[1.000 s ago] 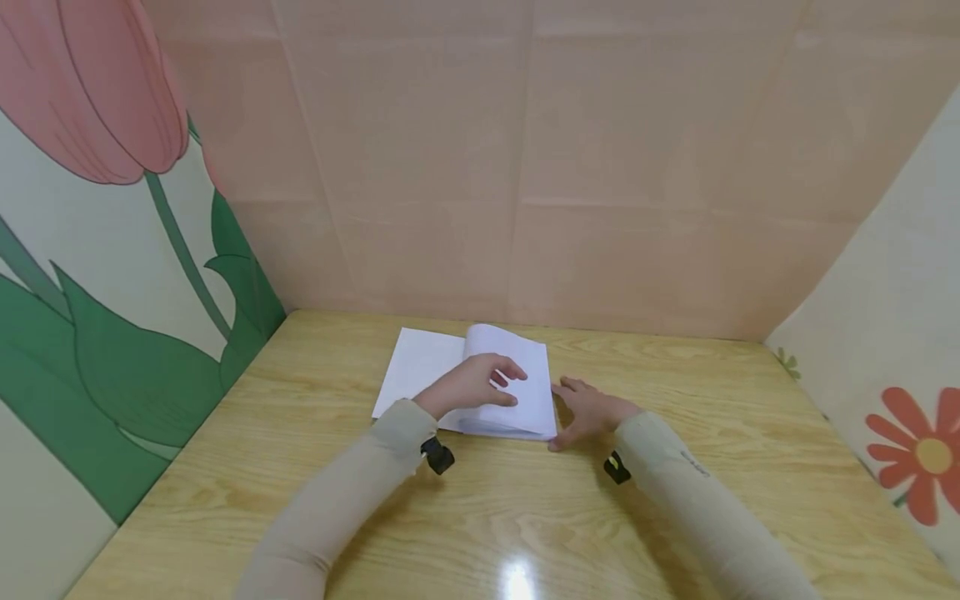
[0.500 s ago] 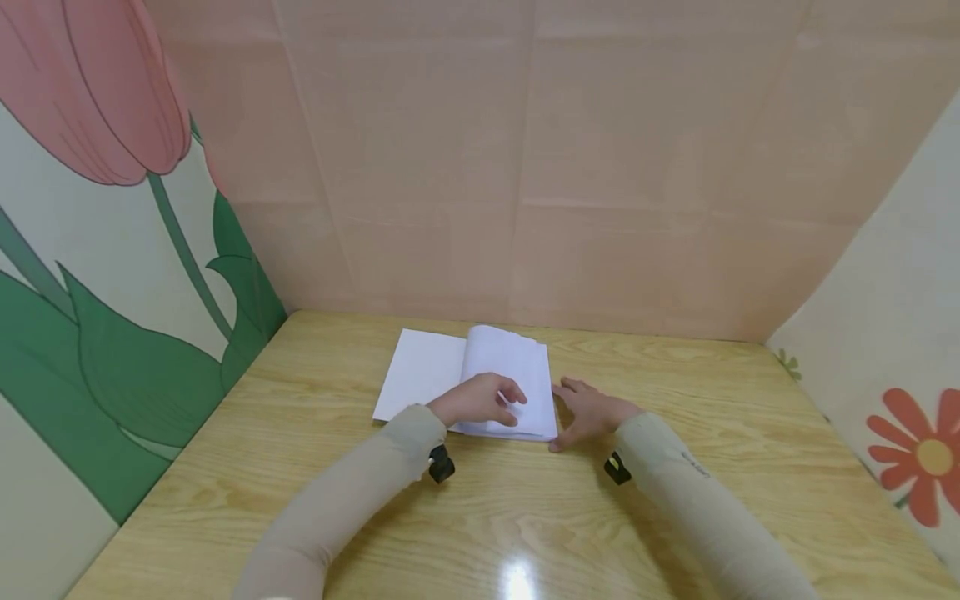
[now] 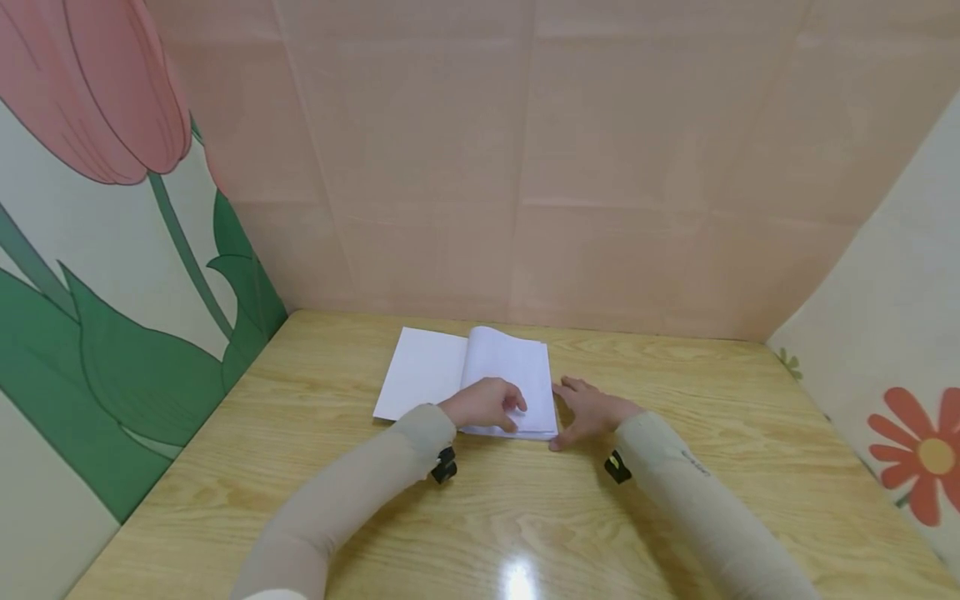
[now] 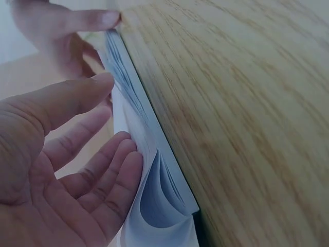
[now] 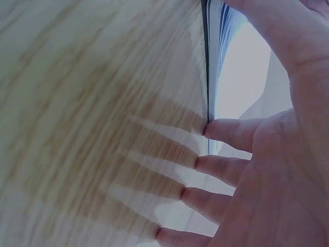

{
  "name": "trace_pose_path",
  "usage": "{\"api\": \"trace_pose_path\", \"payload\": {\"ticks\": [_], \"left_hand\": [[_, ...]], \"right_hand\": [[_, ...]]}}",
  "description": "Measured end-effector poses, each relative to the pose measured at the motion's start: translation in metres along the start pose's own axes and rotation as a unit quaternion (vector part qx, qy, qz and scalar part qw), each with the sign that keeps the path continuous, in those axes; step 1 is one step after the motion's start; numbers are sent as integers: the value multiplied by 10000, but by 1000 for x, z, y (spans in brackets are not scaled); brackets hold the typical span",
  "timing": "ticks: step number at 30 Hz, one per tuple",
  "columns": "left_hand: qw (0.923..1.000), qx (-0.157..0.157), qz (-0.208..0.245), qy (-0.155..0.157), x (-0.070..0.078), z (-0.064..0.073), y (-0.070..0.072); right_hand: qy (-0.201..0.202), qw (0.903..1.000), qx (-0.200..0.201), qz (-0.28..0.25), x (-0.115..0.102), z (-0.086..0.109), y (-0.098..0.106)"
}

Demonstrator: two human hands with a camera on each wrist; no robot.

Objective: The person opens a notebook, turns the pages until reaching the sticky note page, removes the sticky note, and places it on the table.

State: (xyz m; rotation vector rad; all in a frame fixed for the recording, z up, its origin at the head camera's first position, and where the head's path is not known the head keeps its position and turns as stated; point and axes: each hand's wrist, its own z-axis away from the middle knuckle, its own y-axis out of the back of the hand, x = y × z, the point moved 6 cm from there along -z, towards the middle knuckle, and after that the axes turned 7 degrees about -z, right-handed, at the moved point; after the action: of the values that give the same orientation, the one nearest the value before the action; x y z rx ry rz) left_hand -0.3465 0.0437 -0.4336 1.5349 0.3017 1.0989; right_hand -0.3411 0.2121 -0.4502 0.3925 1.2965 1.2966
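An open book with blank white pages (image 3: 423, 372) lies on the wooden table. Over its right half is my left hand (image 3: 486, 402), fingers loosely bent and spread from the thumb, nothing held between them. In the left wrist view its fingertips (image 4: 131, 159) rest at the top page, beside leaves that bulge into a loop near the spine. My right hand (image 3: 588, 412) is at the book's right edge, fingers spread, its thumb at the near right corner. The right wrist view shows the fingertips (image 5: 216, 128) down on the table beside the page stack.
The wooden table (image 3: 480, 517) runs back to a plain pinkish wall covering (image 3: 600, 167). A tulip mural (image 3: 105, 100) is on the left wall, and a red flower (image 3: 930, 454) on the right. Black wrist cameras (image 3: 444, 467) hang under both sleeves.
My left hand has moved toward the near edge of the book and slightly right, and the right-hand pages lie flatter. The right hand has stayed in place.
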Motion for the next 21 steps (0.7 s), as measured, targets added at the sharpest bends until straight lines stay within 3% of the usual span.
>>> {"api": "trace_pose_path", "payload": {"ticks": [8,21], "left_hand": [[9994,53,-353,29,4,0,1],[9995,-37,-274,140,4,0,1]], "right_hand": [[-11,10000,-58,49,0,0,0],[-69,9999,-46,73,-1,0,0]]}}
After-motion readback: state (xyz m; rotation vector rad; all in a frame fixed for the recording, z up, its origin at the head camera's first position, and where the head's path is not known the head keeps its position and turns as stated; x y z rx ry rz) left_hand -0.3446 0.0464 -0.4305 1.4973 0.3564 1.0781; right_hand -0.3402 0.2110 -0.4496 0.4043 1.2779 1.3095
